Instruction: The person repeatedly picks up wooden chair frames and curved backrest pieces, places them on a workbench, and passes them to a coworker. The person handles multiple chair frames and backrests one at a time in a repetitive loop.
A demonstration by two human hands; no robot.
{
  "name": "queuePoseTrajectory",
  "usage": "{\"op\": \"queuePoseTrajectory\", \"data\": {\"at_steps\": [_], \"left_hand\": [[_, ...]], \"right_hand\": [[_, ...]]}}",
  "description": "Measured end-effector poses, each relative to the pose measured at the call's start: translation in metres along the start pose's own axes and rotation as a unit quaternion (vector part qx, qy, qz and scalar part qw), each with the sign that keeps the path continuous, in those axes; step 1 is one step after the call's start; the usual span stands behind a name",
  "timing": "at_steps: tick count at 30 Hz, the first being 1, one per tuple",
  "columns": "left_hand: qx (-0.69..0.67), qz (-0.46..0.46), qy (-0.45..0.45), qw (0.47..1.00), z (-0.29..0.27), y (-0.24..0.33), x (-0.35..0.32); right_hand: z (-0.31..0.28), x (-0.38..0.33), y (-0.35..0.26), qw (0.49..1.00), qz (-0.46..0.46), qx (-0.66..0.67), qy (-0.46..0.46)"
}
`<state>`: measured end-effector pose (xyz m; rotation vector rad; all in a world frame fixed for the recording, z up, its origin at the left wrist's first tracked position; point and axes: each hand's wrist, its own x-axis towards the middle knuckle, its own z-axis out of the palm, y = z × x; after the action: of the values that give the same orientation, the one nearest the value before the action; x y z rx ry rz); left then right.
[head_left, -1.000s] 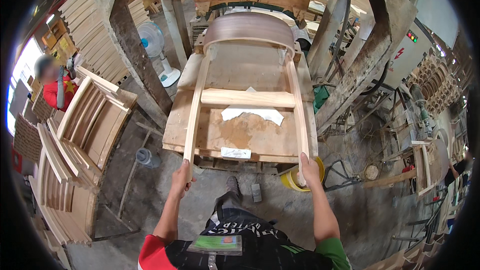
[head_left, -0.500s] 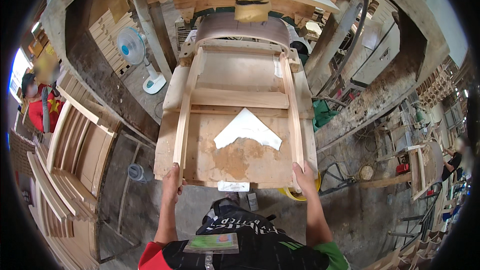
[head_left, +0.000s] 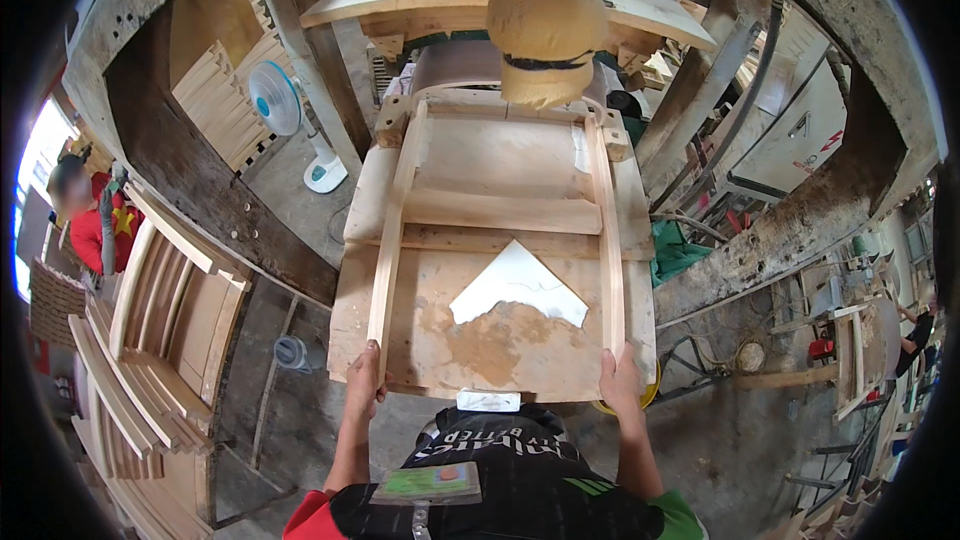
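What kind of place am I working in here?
Most likely a furniture woodworking shop. Both hands, left hand and right hand, grip a bare wooden frame on a worn work table, and stacked wooden frames stand at the left.

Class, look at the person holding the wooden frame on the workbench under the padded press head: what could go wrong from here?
1. Both the left hand and the right hand grip the rail ends of the wooden frame at the bench edge; fingers might get pinched if it slides.
2. The padded press head hangs right above the frame's far end and may strike it.
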<state>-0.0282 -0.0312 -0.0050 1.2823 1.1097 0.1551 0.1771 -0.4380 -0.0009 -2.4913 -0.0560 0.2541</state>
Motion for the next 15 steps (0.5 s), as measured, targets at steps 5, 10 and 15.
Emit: {"op": "queuePoseTrajectory", "data": {"at_steps": [5, 10, 15], "left_hand": [[0.021, -0.008, -0.003, 1.000, -0.0014, 0.0021, 0.0013], [0.036, -0.012, -0.018, 0.999, -0.0025, 0.0044, 0.0034], [0.038, -0.008, -0.021, 0.999, -0.0018, 0.0065, 0.0017]], "right_hand": [[0.0044, 0.0023, 0.0038, 0.999, -0.027, 0.042, 0.016], [0.0057, 0.0037, 0.0058, 0.999, -0.014, 0.040, 0.010], [0.0085, 0.0030, 0.0057, 0.998, -0.028, 0.049, 0.022]]}}
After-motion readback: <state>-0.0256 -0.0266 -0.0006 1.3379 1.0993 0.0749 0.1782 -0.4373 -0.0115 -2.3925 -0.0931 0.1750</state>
